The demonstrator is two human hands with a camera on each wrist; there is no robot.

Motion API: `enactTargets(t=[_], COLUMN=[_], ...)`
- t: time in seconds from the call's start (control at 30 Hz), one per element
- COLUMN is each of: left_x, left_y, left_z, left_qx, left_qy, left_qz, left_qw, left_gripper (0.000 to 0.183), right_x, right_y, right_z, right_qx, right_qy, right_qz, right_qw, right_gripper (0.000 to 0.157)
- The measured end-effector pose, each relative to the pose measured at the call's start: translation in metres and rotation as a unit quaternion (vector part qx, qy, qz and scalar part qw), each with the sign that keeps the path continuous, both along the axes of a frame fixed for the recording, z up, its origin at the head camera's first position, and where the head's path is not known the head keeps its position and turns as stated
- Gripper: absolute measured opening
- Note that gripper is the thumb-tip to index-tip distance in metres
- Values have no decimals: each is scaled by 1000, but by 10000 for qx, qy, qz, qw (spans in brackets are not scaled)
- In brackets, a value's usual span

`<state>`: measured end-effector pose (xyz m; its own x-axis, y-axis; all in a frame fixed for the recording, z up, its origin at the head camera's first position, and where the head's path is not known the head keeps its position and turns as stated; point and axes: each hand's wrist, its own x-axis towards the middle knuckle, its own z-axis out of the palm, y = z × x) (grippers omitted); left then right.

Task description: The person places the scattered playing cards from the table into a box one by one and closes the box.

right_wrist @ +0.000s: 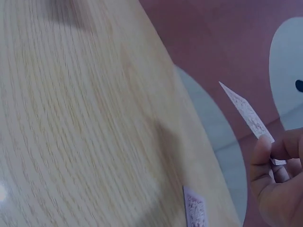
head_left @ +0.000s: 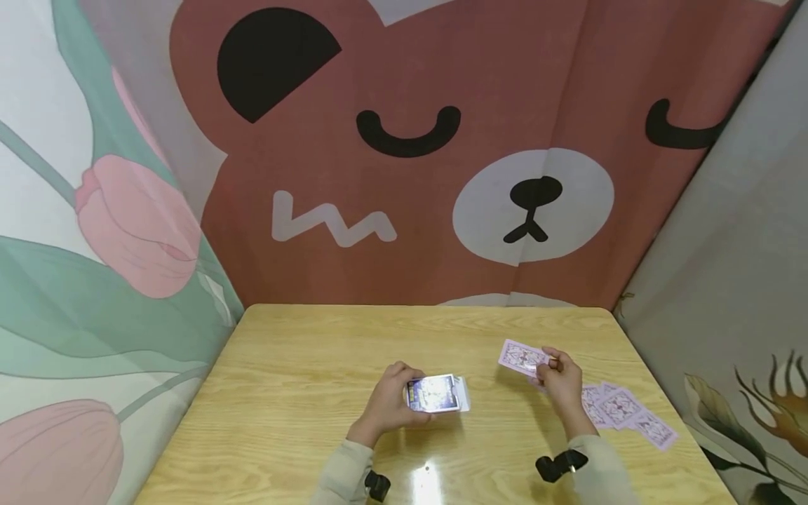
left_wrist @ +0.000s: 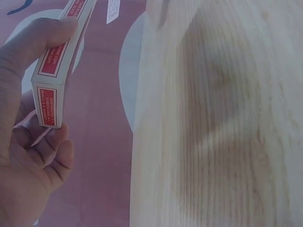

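Observation:
My left hand point(head_left: 393, 401) grips a playing card box point(head_left: 433, 393) between thumb and fingers, above the table. The box's end flap point(head_left: 464, 394) stands out at its right end. Red printed panels show on the side of the box point(left_wrist: 56, 59) in the left wrist view. Over the right half of the table, my right hand point(head_left: 560, 382) pinches one pink-patterned playing card point(head_left: 522, 356) by its edge. Several loose playing cards point(head_left: 621, 407) lie spread and overlapping on the table beside and beyond the right wrist. Part of another card point(right_wrist: 195, 208) shows on the table below the right hand.
The wooden table point(head_left: 284, 421) carries the cards near its right edge. A curtain with a bear print point(head_left: 404, 266) hangs behind it, with flowered curtains point(head_left: 126, 301) at the left and right. A dark strap camera point(head_left: 562, 465) sits on the right wrist.

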<state>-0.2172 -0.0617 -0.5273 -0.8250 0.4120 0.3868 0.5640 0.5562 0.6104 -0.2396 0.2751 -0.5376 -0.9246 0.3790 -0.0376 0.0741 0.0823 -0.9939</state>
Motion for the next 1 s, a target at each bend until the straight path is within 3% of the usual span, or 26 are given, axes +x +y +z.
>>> enactTargets(t=[0.33,0.73,1.0], left_x=[-2,-2,-3], left_y=[1,2,3], left_z=[4,4,4], left_qx=[-59,-71,-50], left_qy=[-63,-150,-18], left_qz=[35,14,-20], left_qw=[10000,9999,10000], left_gripper=[64,64,64], right_x=[10,25,36], right_y=[-11,-25,-33], right_z=[18,36,45], right_qx=[294,-60,-106], right_qy=[155,346,457], right_qz=[108,588,795], right_qw=[9994,9977,9957], right_gripper=[41,42,42])
